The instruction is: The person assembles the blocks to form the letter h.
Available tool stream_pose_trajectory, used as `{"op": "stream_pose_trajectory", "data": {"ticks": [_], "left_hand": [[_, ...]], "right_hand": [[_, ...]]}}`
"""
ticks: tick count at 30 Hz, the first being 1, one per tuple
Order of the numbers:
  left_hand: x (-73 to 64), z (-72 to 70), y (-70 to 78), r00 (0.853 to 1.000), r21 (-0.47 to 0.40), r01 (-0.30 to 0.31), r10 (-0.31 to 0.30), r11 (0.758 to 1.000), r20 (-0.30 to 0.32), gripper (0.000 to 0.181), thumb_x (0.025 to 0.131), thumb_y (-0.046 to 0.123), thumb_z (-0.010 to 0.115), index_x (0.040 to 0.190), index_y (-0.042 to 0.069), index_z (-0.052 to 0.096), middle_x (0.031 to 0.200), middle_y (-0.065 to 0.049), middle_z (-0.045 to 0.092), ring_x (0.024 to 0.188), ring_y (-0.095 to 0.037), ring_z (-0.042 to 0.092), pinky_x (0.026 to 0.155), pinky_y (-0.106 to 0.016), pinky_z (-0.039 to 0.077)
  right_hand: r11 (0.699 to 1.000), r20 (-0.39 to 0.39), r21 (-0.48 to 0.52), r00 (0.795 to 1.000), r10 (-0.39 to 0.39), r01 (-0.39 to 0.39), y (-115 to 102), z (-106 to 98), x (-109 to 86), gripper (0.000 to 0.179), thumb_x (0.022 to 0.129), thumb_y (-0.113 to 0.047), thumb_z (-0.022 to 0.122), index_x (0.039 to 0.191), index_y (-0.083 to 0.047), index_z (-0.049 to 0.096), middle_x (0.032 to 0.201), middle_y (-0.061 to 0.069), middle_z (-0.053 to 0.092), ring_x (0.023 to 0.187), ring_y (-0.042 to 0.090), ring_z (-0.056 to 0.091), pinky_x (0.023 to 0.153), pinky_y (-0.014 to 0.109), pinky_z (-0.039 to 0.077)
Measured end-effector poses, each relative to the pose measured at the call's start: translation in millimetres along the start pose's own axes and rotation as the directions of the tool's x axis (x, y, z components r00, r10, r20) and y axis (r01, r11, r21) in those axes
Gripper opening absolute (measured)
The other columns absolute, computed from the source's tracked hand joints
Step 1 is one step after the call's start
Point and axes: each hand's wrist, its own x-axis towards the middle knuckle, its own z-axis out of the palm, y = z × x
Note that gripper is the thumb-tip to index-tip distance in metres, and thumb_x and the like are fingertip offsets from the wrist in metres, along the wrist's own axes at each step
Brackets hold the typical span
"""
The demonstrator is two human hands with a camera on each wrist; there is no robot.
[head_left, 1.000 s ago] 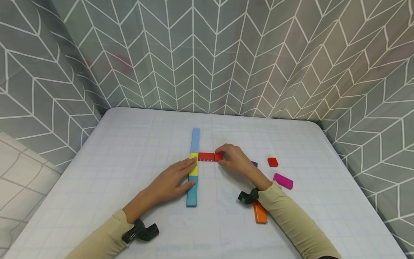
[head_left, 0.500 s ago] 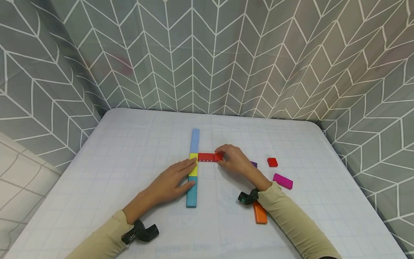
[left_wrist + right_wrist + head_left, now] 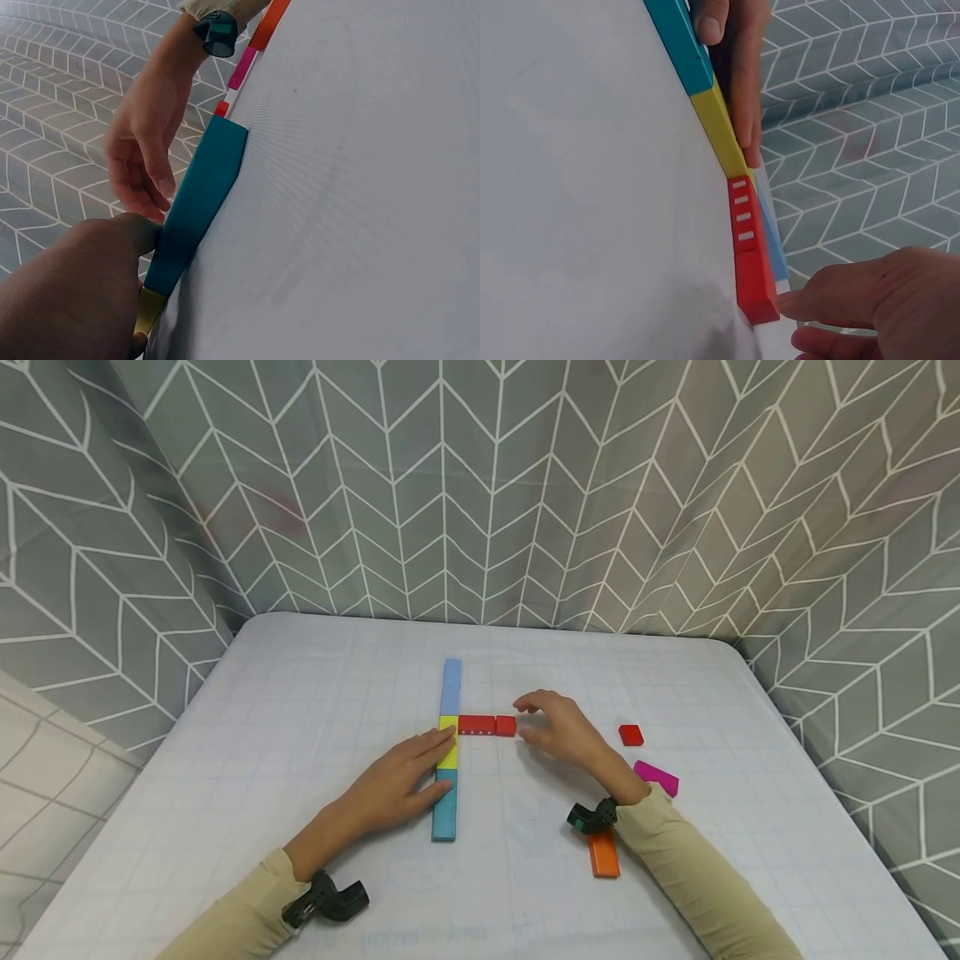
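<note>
A light blue block [image 3: 452, 685], a yellow block [image 3: 447, 760] and a teal block [image 3: 445, 817] lie end to end in one straight line. From the yellow block a red block with white marks [image 3: 476, 724] runs rightward, followed by a small red block [image 3: 506, 726]. My left hand [image 3: 393, 781] rests along the line, its straight fingers on the yellow block and its thumb on the teal one. Just right of the small red block is my right hand [image 3: 566, 731], fingers loosely bent around nothing. In the right wrist view a fingertip sits right at that block's end.
Right of my right hand lie a separate red block [image 3: 631, 735] and a magenta block [image 3: 656, 772], partly covered by the sleeve. An orange block [image 3: 604, 857] is under the right wrist camera [image 3: 592, 817]. A patterned curtain [image 3: 480, 485] stands behind the white table [image 3: 337, 652].
My right hand has let go of the small red block and drawn slightly right, hiding the purple block that showed before. The left hand has stayed in place.
</note>
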Motion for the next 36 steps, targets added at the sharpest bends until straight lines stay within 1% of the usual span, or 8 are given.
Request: {"op": "stream_pose_trajectory", "data": {"ticks": [6,10,15,18,21,26,30,36], "left_hand": [[-0.1,0.5,-1.4,1.0,0.017,0.019,-0.02,1.0,0.013,0.069,0.103,0.042,0.065,0.159,0.008,0.044,0.167,-0.003,0.034,0.152,-0.026,0.032,0.12,-0.046,0.032],[0.2,0.3,-1.4,0.999,0.013,0.036,-0.037,0.999,0.027,0.069,0.102,0.042,0.065,0.159,0.009,0.043,0.167,-0.002,0.033,0.152,-0.025,0.031,0.12,-0.046,0.031],[-0.1,0.5,-1.5,1.0,-0.001,0.017,-0.017,1.0,0.014,0.068,0.103,0.041,0.064,0.159,0.007,0.044,0.167,-0.003,0.034,0.152,-0.027,0.031,0.12,-0.047,0.031],[-0.7,0.8,-1.7,1.0,-0.006,0.004,-0.004,1.0,0.005,0.067,0.104,0.041,0.063,0.158,0.006,0.044,0.166,-0.004,0.035,0.152,-0.027,0.031,0.121,-0.047,0.03],[-1.2,1.1,-1.8,1.0,-0.005,-0.008,0.008,1.0,-0.005,0.067,0.104,0.041,0.063,0.158,0.005,0.045,0.166,-0.004,0.035,0.152,-0.027,0.032,0.12,-0.047,0.031],[-1.5,1.9,-2.6,1.0,0.003,-0.008,0.008,1.0,-0.011,0.067,0.103,0.04,0.064,0.158,0.006,0.045,0.166,-0.004,0.035,0.151,-0.027,0.032,0.12,-0.047,0.031],[-1.7,2.0,-3.1,1.0,-0.002,0.003,-0.003,1.0,-0.001,0.067,0.104,0.041,0.063,0.158,0.007,0.044,0.166,-0.003,0.035,0.152,-0.025,0.031,0.121,-0.046,0.03],[-1.8,1.5,-3.2,1.0,-0.01,0.008,-0.008,1.0,0.007,0.068,0.104,0.042,0.063,0.159,0.007,0.043,0.167,-0.003,0.034,0.152,-0.025,0.031,0.12,-0.046,0.031]], "right_hand": [[1.0,-0.046,0.0,0.999,0.003,-0.003,10.7,-8.1,-11.5,0.038,0.091,-0.003,0.078,0.127,0.002,0.068,0.12,0.012,0.069,0.11,0.032,0.062,0.098,0.051,0.052],[1.0,-0.079,0.009,0.997,-0.003,0.003,18.8,-13.8,-18.7,0.036,0.09,-0.001,0.078,0.125,0.003,0.069,0.118,0.013,0.07,0.109,0.034,0.063,0.098,0.053,0.052],[1.0,-0.106,-0.001,0.994,-0.026,0.026,26.0,-20.0,-24.7,0.035,0.089,0.0,0.079,0.123,0.004,0.069,0.116,0.015,0.071,0.108,0.034,0.064,0.097,0.054,0.051],[0.999,-0.114,-0.018,0.993,-0.028,0.026,28.8,-22.9,-27.8,0.035,0.089,0.0,0.079,0.122,0.003,0.07,0.116,0.014,0.071,0.109,0.033,0.064,0.096,0.054,0.052],[0.999,-0.12,-0.032,0.993,-0.018,0.014,31.5,-25.2,-31.0,0.034,0.089,0.0,0.079,0.122,0.003,0.07,0.117,0.014,0.07,0.109,0.033,0.064,0.096,0.053,0.052],[0.999,-0.139,-0.041,0.99,0.006,-0.012,35.6,-28.6,-37.1,0.035,0.089,0.001,0.079,0.122,0.004,0.07,0.117,0.015,0.071,0.11,0.035,0.065,0.097,0.054,0.051],[0.999,-0.151,-0.023,0.988,0.029,-0.033,38.2,-31.3,-41.6,0.034,0.089,0.001,0.078,0.122,0.004,0.07,0.118,0.016,0.071,0.11,0.036,0.064,0.097,0.055,0.05],[0.997,-0.149,-0.032,0.987,0.058,-0.063,44.3,-36.7,-45.1,0.032,0.091,0.001,0.074,0.123,0.004,0.07,0.119,0.018,0.07,0.112,0.037,0.063,0.101,0.057,0.048]]}}
